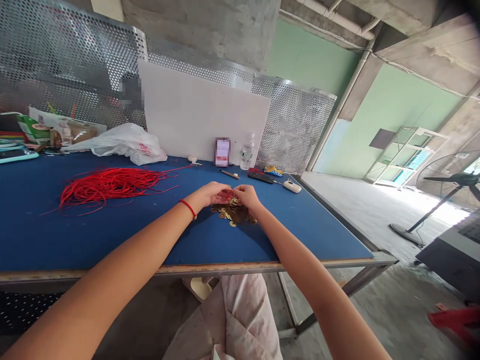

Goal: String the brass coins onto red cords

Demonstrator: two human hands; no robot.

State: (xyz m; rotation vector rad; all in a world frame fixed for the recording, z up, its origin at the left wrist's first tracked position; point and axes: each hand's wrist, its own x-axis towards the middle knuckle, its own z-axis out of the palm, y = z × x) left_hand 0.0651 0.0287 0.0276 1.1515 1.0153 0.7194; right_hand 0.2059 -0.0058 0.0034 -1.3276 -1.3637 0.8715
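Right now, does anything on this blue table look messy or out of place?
The red cord lies in a loose tangle on the blue tabletop, stray strands trailing off, so it looks unruly. Gold-coloured discs also sit in an untidy heap beneath the left hand and right hand.

No wording can be read here: the printed snack packet (62,131) and the red mark on the white plastic bag (144,148) are illegible. The upright card (222,152) beside the water bottle (246,151) is blurred out.
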